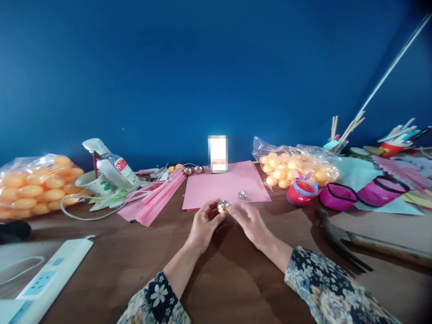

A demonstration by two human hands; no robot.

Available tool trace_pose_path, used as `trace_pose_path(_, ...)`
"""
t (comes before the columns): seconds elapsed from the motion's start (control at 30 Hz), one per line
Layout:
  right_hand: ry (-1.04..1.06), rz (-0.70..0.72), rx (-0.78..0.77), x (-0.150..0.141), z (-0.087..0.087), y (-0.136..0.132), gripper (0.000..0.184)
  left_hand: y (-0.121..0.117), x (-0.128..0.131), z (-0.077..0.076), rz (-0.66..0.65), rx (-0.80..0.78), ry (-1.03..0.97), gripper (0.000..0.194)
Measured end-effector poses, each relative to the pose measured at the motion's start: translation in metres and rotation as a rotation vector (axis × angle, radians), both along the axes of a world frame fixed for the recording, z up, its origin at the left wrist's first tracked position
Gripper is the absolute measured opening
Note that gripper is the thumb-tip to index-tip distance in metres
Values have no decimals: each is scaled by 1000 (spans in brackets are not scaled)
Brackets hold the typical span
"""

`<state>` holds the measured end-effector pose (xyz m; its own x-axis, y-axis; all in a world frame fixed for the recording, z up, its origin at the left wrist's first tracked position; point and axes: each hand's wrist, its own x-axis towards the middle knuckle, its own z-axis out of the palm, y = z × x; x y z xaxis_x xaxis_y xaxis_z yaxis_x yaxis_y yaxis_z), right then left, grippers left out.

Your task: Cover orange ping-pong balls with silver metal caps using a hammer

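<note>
A small shiny round ball [223, 206] is pinched between the fingertips of my left hand [204, 222] and my right hand [249, 220], just above the brown table. Both hands meet at the near edge of a pink paper sheet [224, 186]. A small crumpled piece of silver foil [243, 195] lies on that sheet, close to my right fingers. Two more shiny balls [192, 169] rest at the sheet's far left corner.
Bags of orange balls sit at the far left [35, 184] and behind right [297, 166]. A stack of pink paper strips [153, 200], a tipped bottle [113, 166], a power strip [50, 279], a hammer [354, 240], a red tape roll [302, 191] and magenta bowls [337, 196] surround the hands.
</note>
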<state>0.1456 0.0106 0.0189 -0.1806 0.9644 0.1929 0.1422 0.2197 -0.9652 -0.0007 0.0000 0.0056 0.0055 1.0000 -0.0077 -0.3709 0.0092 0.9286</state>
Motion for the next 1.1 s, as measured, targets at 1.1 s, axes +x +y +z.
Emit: trace_pose_path(1.1,-36,38,4,1,0,1,22,1,-1,0,-6,-6,-30,40)
